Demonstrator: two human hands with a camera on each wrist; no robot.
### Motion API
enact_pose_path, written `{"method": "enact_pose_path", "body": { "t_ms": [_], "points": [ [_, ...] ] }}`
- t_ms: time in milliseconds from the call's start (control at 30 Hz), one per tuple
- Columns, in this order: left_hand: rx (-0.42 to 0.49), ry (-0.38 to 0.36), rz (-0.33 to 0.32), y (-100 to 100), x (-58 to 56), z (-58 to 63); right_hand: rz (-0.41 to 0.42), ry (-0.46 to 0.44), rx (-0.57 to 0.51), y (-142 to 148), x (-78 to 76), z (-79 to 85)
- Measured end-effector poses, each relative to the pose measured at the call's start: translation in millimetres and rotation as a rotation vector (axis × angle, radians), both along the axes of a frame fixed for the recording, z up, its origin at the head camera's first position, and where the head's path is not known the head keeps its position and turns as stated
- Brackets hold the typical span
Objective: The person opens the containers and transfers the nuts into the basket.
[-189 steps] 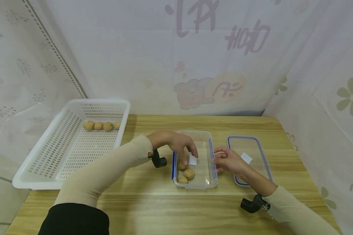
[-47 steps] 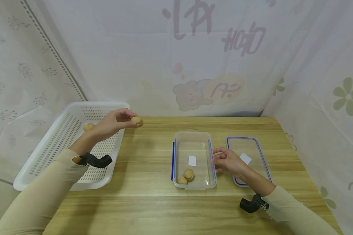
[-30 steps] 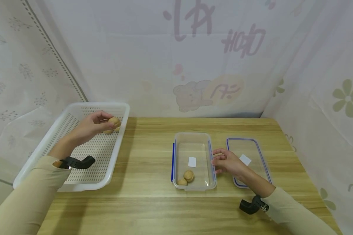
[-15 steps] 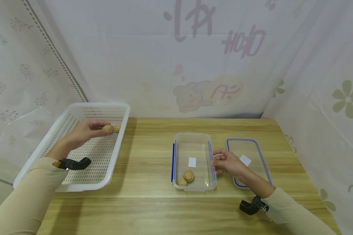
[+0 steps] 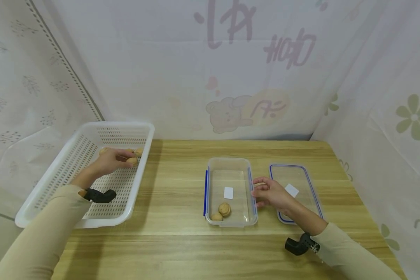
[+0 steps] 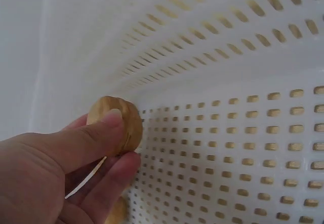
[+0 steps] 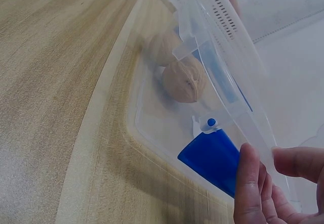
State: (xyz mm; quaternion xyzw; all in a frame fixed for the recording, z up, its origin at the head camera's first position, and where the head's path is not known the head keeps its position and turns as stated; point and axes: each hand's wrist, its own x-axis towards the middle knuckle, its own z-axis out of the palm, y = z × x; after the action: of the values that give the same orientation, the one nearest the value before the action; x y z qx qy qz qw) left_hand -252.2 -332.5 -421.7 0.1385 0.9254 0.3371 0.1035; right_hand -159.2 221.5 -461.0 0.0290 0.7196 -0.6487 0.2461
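My left hand (image 5: 110,161) is inside the white slotted basket (image 5: 134,186), near its right wall. It pinches a walnut (image 6: 115,125) between thumb and fingers. Several other walnuts (image 5: 139,151) sit at the basket's far side, partly hidden behind the hand. My right hand (image 5: 271,194) holds the right wall of a clear plastic box (image 5: 229,163), the thumb at the rim and the fingers outside by a blue latch (image 7: 212,158). Two walnuts (image 5: 224,209) lie in the box's near left corner, and a white label (image 5: 228,193) shows on its floor.
A clear lid (image 5: 294,173) with a blue seal lies right of the box, partly behind my right hand and forearm. Wooden tabletop (image 5: 175,186) separates basket and box. A printed cloth (image 5: 182,77) hangs along the back and both sides.
My left hand has taken a walnut from the box over to the basket. It lowered it by the far walnuts, then drew slightly nearer with a walnut pinched. The right hand stays put.
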Motion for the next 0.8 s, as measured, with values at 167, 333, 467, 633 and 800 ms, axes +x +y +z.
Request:
{"method": "enact_pose_path", "body": {
  "t_ms": [167,333,467,633,800],
  "points": [
    [0.007,-0.032,-0.032,1,-2.9,-7.0,0.005,0.004,-0.001,0,-1.0,0.3],
    [0.005,-0.017,-0.039,4,-5.7,-13.7,0.008,0.007,-0.002,0,-1.2,0.1],
    [0.044,0.001,-0.047,9,-6.0,-15.5,0.004,0.006,0.002,1,-0.6,0.0],
    [0.062,0.029,-0.036,14,-8.2,-19.4,0.000,0.005,0.002,1,-0.3,-0.3],
    [0.063,0.020,-0.022,15,-10.2,-21.7,-0.003,0.001,0.006,1,-0.7,-1.8]
  ]
}}
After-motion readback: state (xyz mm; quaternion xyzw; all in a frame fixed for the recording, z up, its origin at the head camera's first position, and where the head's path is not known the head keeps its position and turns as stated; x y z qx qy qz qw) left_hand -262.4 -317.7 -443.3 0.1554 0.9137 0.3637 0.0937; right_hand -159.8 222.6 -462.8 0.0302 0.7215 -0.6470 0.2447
